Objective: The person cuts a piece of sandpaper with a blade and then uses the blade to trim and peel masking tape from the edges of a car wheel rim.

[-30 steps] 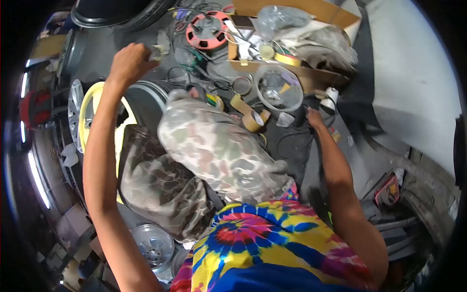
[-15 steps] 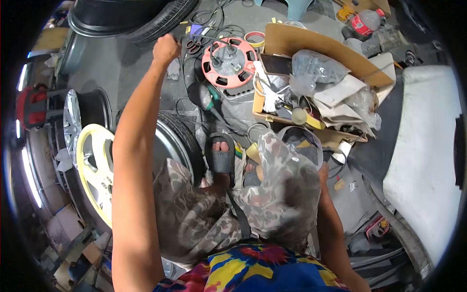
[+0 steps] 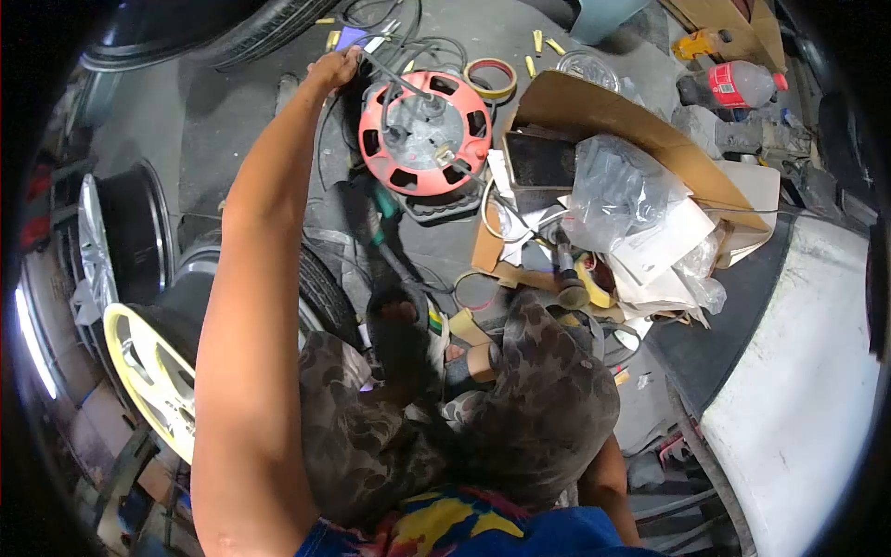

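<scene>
In the head view, an open cardboard box (image 3: 608,100) right of centre holds a crumpled clear plastic bag (image 3: 617,190) and creased white papers (image 3: 656,246). Upper left of centre, the left hand (image 3: 336,68) curls near the round, slotted red reel (image 3: 476,153), its grip unclear; the right hand is hidden, its grip impossible to tell.

A person wears a tie-dye top (image 3: 464,522) splashed with yellow, deep red and blue, with a broad solid-blue area across the fabric nearest the camera. Loose camouflage trousers (image 3: 557,418), patterned in dark brown and grey-brown blotches with paler patches, cover the legs, and the bare left arm (image 3: 249,371) shows no visible sleeve, watch or band. Dark footwear (image 3: 397,325) is partly lost in shadow.
</scene>
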Demonstrator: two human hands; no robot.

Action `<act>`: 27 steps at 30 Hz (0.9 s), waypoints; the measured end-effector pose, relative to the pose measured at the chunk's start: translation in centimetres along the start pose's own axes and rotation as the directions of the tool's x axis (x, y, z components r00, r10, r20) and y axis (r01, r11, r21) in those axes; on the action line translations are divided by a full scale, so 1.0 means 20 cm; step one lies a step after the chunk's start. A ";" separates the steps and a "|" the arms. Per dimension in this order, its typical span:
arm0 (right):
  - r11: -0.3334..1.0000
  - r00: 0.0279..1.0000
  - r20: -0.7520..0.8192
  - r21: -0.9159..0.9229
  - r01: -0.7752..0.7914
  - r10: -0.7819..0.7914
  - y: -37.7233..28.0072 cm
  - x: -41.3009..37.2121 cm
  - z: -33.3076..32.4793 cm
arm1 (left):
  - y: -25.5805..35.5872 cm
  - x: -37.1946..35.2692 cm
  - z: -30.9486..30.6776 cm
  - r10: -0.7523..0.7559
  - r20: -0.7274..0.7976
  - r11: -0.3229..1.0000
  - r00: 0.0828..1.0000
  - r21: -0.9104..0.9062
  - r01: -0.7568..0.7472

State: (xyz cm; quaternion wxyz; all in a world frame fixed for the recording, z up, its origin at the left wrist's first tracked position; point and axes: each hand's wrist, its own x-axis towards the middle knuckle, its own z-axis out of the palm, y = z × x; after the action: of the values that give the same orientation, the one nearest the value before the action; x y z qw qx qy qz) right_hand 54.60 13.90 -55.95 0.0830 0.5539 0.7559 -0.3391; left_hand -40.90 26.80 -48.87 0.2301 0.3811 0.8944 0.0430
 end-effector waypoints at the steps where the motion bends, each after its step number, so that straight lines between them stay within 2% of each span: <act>1: 1.000 1.000 0.018 0.007 -0.004 0.004 0.02 0.00 0.01 | 0.03 0.00 0.03 -0.050 0.037 0.998 0.998 0.026 0.049; 2: 1.000 0.999 0.034 0.009 -0.009 0.008 0.03 0.01 0.02 | 0.06 0.01 0.05 -0.131 0.053 0.985 0.990 0.124 0.124; 3: 1.000 0.999 0.045 0.014 -0.013 0.013 0.05 0.02 0.03 | 0.08 0.01 0.08 -0.123 0.056 0.987 0.991 0.115 0.116; 5: 0.999 0.998 0.057 0.028 -0.023 0.022 0.09 0.03 0.07 | 0.09 0.05 0.11 -0.261 -0.056 0.963 0.964 0.059 0.265; 9: 0.991 0.999 0.035 0.131 -0.001 -0.004 0.23 0.07 0.21 | -0.12 0.29 0.17 -0.234 -0.019 0.972 0.972 -0.021 0.233; 10: 0.981 1.000 -0.001 0.194 0.025 -0.025 0.28 0.06 0.25 | -0.22 0.40 0.22 -0.290 -0.039 0.933 0.956 -0.236 0.273; 11: 0.963 0.998 -0.038 0.264 0.059 -0.051 0.31 0.07 0.28 | -0.29 0.49 0.28 -0.348 -0.040 0.847 0.937 -0.441 0.296; 12: 0.962 0.998 -0.046 0.266 0.057 -0.046 0.24 0.08 0.23 | -0.33 0.53 0.34 -0.415 -0.103 0.727 0.904 -0.635 0.261; 13: 0.999 0.995 0.096 0.024 -0.026 0.023 0.12 0.07 0.12 | -0.20 0.37 0.23 -0.427 -0.171 0.748 0.888 -0.619 0.241; 14: 0.972 0.966 0.225 -0.225 -0.073 0.125 0.05 0.03 0.07 | -0.05 0.20 0.11 -0.438 -0.239 0.768 0.867 -0.600 0.223; 15: 0.972 0.963 0.236 -0.221 -0.074 0.126 0.12 -0.01 0.11 | 0.10 0.01 -0.03 -0.446 -0.305 0.789 0.841 -0.578 0.209; 16: 0.945 0.955 0.269 -0.327 -0.034 0.127 0.25 -0.02 0.19 | 0.17 -0.07 -0.08 -0.474 -0.377 0.785 0.796 -0.590 0.189; 17: 0.904 0.946 0.298 -0.428 0.011 0.130 0.33 -0.03 0.23 | 0.21 -0.15 -0.16 -0.477 -0.380 0.787 0.792 -0.587 0.192; 18: 0.939 0.871 0.444 -0.339 -0.054 0.210 0.29 0.06 0.16 | 0.25 -0.23 -0.23 -0.405 -0.431 0.877 0.807 -0.432 0.209; 19: 0.951 0.888 0.413 -0.299 -0.075 0.200 0.24 0.09 0.13 | 0.26 -0.28 -0.28 -0.325 -0.470 0.939 0.821 -0.265 0.220; 20: 0.963 0.913 0.366 -0.255 -0.088 0.180 0.16 0.11 0.09 | 0.21 -0.31 -0.29 -0.225 -0.537 0.972 0.813 -0.187 0.145; 21: 0.974 0.936 0.315 -0.205 -0.094 0.157 0.11 0.12 0.07 | 0.20 -0.34 -0.33 -0.223 -0.540 0.971 0.811 -0.192 0.140; 23: 0.988 0.968 0.222 -0.119 -0.095 0.119 -0.01 0.13 0.03 | 0.17 -0.40 -0.43 -0.088 -0.616 0.996 0.783 -0.047 0.074; 24: 0.993 0.978 0.181 -0.078 -0.092 0.105 -0.07 0.14 0.01 | 0.20 -0.46 -0.50 -0.092 -0.627 0.996 0.774 -0.049 0.078; 27: 0.997 0.994 0.083 0.043 -0.068 0.064 -0.15 0.17 -0.06 | 0.32 -0.67 -0.71 -0.090 -0.519 0.992 0.850 -0.120 0.032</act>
State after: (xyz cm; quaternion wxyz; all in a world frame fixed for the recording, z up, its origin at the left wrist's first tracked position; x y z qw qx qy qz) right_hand 50.95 16.86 -55.47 0.1125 0.5660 0.7251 -0.3758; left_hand -35.00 23.34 -29.51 -0.0003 0.3137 0.9313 0.1853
